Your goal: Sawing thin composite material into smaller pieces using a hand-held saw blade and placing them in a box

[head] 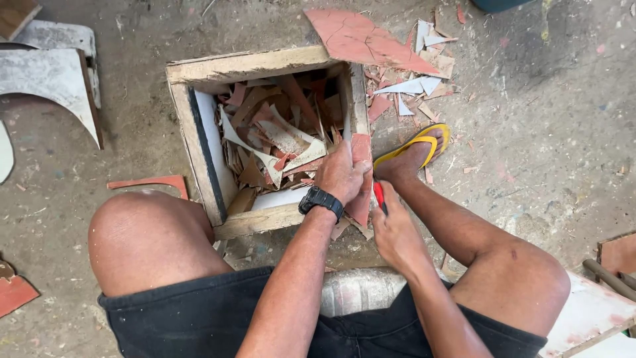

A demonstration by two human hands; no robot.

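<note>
A thin reddish sheet [362, 174] is held upright against the right-hand wall of a wooden box [246, 65], just beside the foot in a yellow sandal [416, 143]. The left hand [339, 174] is closed over the sheet's upper edge, its fingers wrapped round the sheet, with a black watch [321, 201] at the wrist. The right hand [392, 229] is closed around a red-handled tool [379, 196], probably a knife, though its blade is hidden behind the sheet and hand. The sheet is judged light and fairly stiff yet brittle, since the scraps [275, 136] piled in the box and the offcuts [414, 83] on the ground show sharp, snapped edges; it is best gripped near the top edge, well away from the cutting line, and the edges should be treated as sharp. A large cracked red piece [361, 38] lies past the far corner of the box. The floor [543, 132] is bare, dusty concrete strewn with chips and is likely gritty underfoot. White curved boards [56, 79] lie at the left, and a pale board [586, 311] at the lower right.
</note>
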